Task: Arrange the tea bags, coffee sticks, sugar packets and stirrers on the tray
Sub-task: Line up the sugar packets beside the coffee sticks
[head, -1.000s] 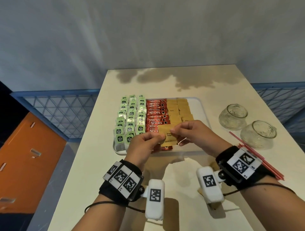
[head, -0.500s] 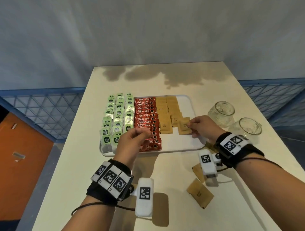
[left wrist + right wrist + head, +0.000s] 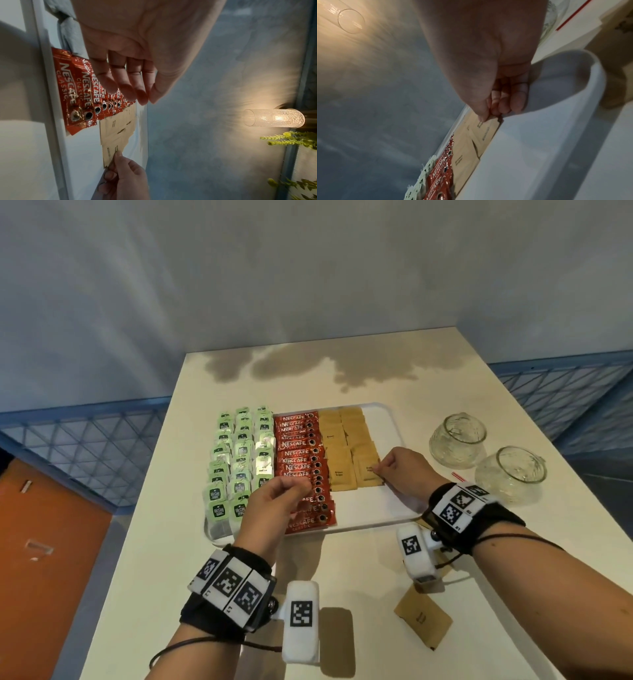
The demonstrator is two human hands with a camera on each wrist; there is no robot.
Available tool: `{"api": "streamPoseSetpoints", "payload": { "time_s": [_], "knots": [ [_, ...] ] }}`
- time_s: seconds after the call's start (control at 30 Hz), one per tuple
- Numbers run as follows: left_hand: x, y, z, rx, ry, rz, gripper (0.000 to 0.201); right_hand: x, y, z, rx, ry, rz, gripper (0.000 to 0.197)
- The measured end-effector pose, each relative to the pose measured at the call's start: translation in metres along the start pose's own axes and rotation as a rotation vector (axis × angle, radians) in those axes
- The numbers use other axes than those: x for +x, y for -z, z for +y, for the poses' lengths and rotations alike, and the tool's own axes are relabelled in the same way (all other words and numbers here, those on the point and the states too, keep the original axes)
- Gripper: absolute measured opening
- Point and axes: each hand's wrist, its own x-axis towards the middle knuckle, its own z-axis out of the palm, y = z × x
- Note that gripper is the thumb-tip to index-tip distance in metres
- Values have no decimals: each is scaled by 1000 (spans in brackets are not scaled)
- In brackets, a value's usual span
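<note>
A white tray (image 3: 376,523) holds green tea bags (image 3: 239,460) on the left, red coffee sticks (image 3: 301,460) in the middle and brown sugar packets (image 3: 346,440) on the right. My right hand (image 3: 378,470) pinches the right edge of the nearest sugar packet (image 3: 366,475), which lies flat at the front of the right column. The right wrist view shows thumb and finger of that hand (image 3: 489,115) on the packet (image 3: 488,128). My left hand (image 3: 294,484) hovers over the coffee sticks, fingers relaxed and holding nothing (image 3: 147,100). Red stirrers (image 3: 457,475) lie right of the tray, mostly hidden.
Two glass jars (image 3: 457,440) (image 3: 510,474) stand to the right of the tray. A loose sugar packet (image 3: 423,619) lies on the table near the front, under my right forearm. The tray's right strip (image 3: 539,148) is bare.
My right hand carried a sugar packet from in front of the tray to the right column and set it down flat. My left hand let go and now hovers over the coffee sticks.
</note>
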Motion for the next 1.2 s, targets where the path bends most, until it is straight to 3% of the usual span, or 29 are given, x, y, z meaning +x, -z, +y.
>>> {"api": "streamPoseSetpoints", "payload": {
  "time_s": [0.07,0.2,0.4,0.57,0.73,0.9,1.2],
  "knots": [
    [-3,-1,3,15,-22,-9,6,-3,2,-2,91,-41,-17,29],
    [-13,-2,4,93,-92,-26,6,-19,24,7,511,-117,-20,17],
    [-34,-21,-18,278,-151,-88,12,-74,58,52,565,-47,-58,10],
    [-45,-50,-52,654,-178,-219,16,-108,53,89,328,61,-237,11],
    [-61,-85,-70,1105,-154,-384,44,-114,44,92,96,226,-316,34],
    [-68,-103,-71,1262,-143,-357,60,-114,35,82,-238,403,-292,47],
    [-69,-110,-69,1354,-113,-325,73,-113,31,80,-320,356,-233,48]
  ]
}}
